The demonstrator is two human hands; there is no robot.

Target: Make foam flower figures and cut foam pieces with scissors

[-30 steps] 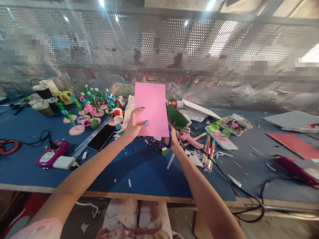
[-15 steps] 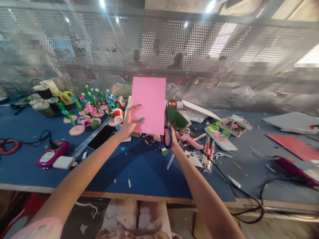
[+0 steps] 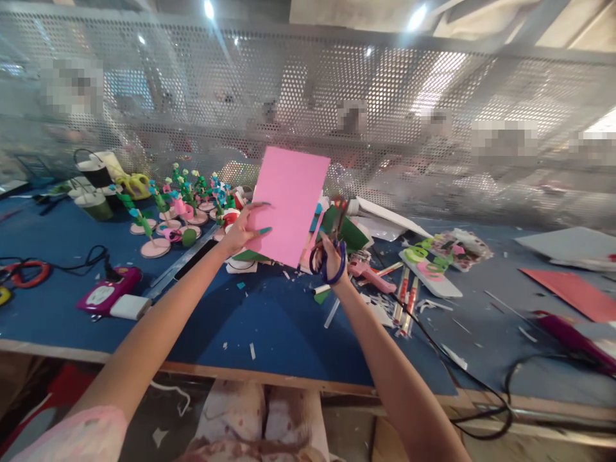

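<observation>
My left hand (image 3: 244,230) pinches the lower left part of a pink foam sheet (image 3: 290,199) and holds it upright above the blue table (image 3: 269,321), tilted a little to the right. My right hand (image 3: 331,255) has its fingers through the purple handles of a pair of scissors (image 3: 332,247). The scissor blades point up along the sheet's right edge, and a narrow pink strip hangs partly cut from that edge.
Several small craft flowers on round bases (image 3: 168,212) stand at the back left. A pink glue gun (image 3: 368,273), glue sticks, foam scraps and a black cable (image 3: 457,366) lie to the right. A magenta device (image 3: 108,294) and a ruler (image 3: 180,262) lie left. A perforated metal screen (image 3: 385,96) stands behind.
The pink sheet has tipped to the right and risen slightly. My right hand has come out from behind it with the scissors, now beside the right edge where a strip is cut.
</observation>
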